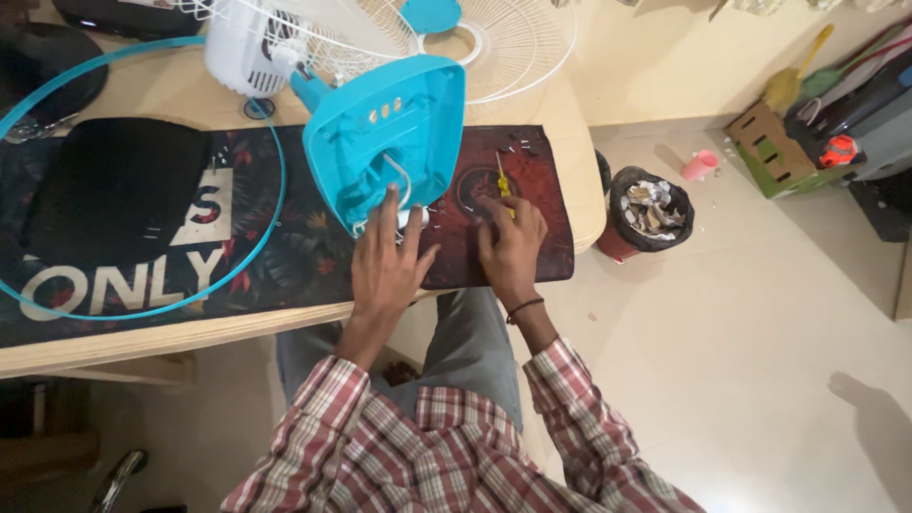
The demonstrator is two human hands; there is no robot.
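Note:
A blue plastic fan base [389,138] lies tipped on its side on the table, its hollow underside facing me. My left hand [388,258] rests flat against its lower edge, fingers spread. My right hand [511,245] presses on the dark red mat [546,204] with fingers bent over small screws, touching the tip of a yellow screwdriver [502,180] that lies there. Whether the fingers pinch a screw I cannot tell. The white fan motor [242,47] and white wire grille [513,43] lie behind the base.
A thin blue ring [271,204] loops over a dark printed mat [123,271] and a black cloth [109,185] at left. Loose screws [518,145] dot the red mat. On the floor at right stand a full bin [646,209], a pink cup [701,164] and a cardboard box [768,147].

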